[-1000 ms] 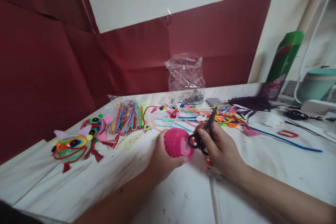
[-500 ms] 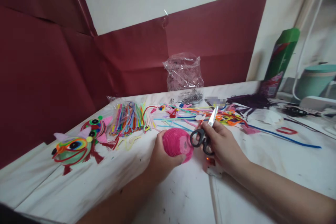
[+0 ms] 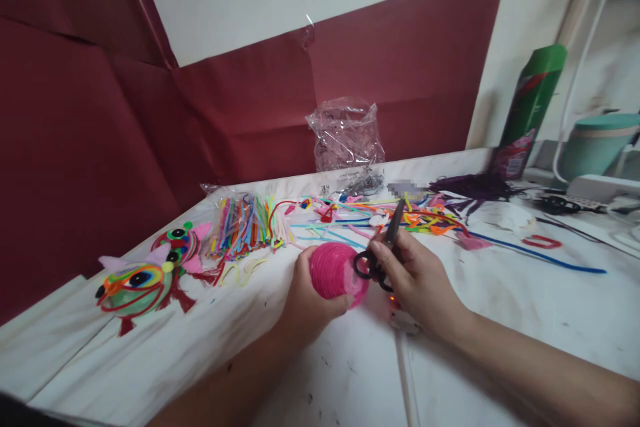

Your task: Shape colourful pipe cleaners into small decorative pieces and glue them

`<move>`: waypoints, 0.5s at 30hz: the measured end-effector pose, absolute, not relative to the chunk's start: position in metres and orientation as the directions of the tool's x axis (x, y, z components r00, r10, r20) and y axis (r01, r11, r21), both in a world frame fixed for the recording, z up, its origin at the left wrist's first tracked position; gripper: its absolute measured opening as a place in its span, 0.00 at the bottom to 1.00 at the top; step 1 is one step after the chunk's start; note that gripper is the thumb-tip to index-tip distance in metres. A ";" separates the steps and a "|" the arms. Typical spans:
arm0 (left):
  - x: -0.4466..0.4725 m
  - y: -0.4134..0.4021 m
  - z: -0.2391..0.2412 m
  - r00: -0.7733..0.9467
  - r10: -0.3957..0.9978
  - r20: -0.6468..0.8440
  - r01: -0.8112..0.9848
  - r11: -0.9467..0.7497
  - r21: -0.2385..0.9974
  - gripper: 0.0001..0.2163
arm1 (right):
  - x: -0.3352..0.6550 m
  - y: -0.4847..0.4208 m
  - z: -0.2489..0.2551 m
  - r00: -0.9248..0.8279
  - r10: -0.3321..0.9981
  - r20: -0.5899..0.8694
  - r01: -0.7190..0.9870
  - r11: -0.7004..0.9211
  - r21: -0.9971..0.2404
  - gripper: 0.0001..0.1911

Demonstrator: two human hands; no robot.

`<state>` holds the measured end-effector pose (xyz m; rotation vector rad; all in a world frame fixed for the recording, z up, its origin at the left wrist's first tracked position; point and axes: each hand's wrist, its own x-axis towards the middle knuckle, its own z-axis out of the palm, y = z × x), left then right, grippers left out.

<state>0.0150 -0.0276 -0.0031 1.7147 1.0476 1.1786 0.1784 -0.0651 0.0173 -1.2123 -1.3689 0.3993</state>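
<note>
My left hand (image 3: 311, 303) is wrapped round a bright pink ball (image 3: 333, 270) with ridged rings, which looks wound with pipe cleaners. A paler pink patch shows on its right side. Closed around a pair of scissors (image 3: 393, 230) is my right hand (image 3: 417, 273). The blades point up and away, and the black handle loops are close to the ball's right side; whether they touch it I cannot tell. Below the right hand sits a small white object with a red light (image 3: 403, 320), partly hidden.
Two decorated animal-head crafts (image 3: 137, 287) stand at left. A bundle of coloured pipe cleaners (image 3: 250, 227) lies beside them, with loose ones (image 3: 435, 217) farther right. Behind are a clear plastic bag (image 3: 347, 137), purple tassels (image 3: 470, 187), a green bottle (image 3: 533, 110) and a teal container (image 3: 600, 147).
My right hand has turned the scissors, so the blades look dark instead of shiny, and the handles have moved slightly left towards the ball. My left hand keeps its hold.
</note>
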 end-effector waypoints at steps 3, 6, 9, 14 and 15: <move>0.014 -0.028 -0.002 0.227 0.933 0.280 0.184 -0.324 0.928 0.35 | 0.183 -0.062 0.019 0.312 0.847 0.431 0.284 0.350 -0.893 0.13; 0.013 -0.028 -0.001 0.238 0.933 0.271 0.167 -0.314 0.935 0.35 | 0.186 -0.061 0.021 0.327 0.858 0.395 0.215 0.340 -0.916 0.13; 0.013 -0.028 0.000 0.256 0.924 0.283 0.176 -0.333 0.926 0.35 | 0.185 -0.061 0.019 0.294 0.860 0.417 0.216 0.365 -0.905 0.13; 0.014 -0.028 -0.001 0.259 0.929 0.263 0.138 -0.305 0.942 0.36 | 0.182 -0.054 0.015 0.317 0.903 0.291 0.061 0.287 -0.956 0.14; 0.013 -0.027 -0.001 0.265 0.930 0.256 0.125 -0.296 0.947 0.36 | 0.183 -0.052 0.015 0.321 0.916 0.241 -0.013 0.258 -0.966 0.14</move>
